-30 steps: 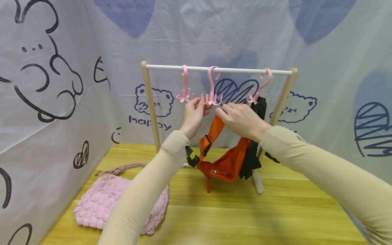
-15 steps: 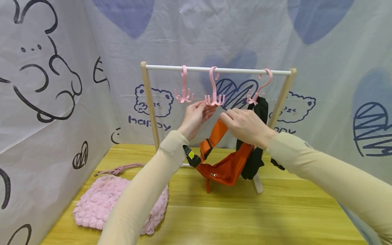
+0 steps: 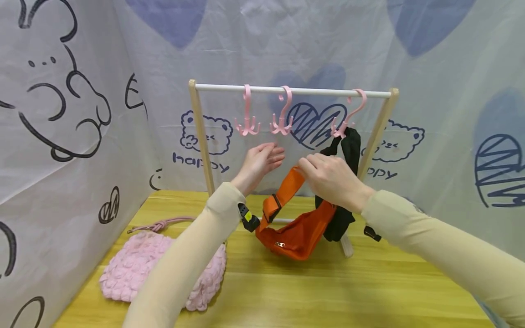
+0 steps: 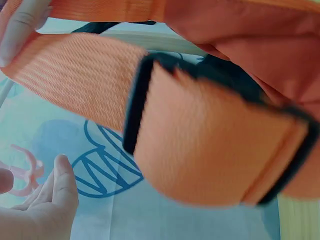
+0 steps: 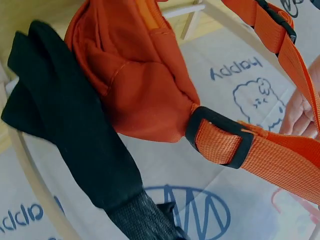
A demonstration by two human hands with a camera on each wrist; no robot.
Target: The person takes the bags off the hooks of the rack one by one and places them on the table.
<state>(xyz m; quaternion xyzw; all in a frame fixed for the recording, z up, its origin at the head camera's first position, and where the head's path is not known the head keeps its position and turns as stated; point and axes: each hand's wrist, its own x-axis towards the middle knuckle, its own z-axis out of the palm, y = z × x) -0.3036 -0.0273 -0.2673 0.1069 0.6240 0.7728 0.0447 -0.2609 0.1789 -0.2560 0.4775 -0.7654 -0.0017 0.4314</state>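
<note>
Orange bag, long axis rising rightward, right fingers gripping strap, left fingers extended

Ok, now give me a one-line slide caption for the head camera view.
The fingers of the right hand grip an orange bag by its strap below pink hooks on a white rail.

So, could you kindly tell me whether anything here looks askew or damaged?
Yes: in the head view, the rightmost hook slants below the rail, while the leftmost hook hangs upright. I see no damage to the orange bag.
</note>
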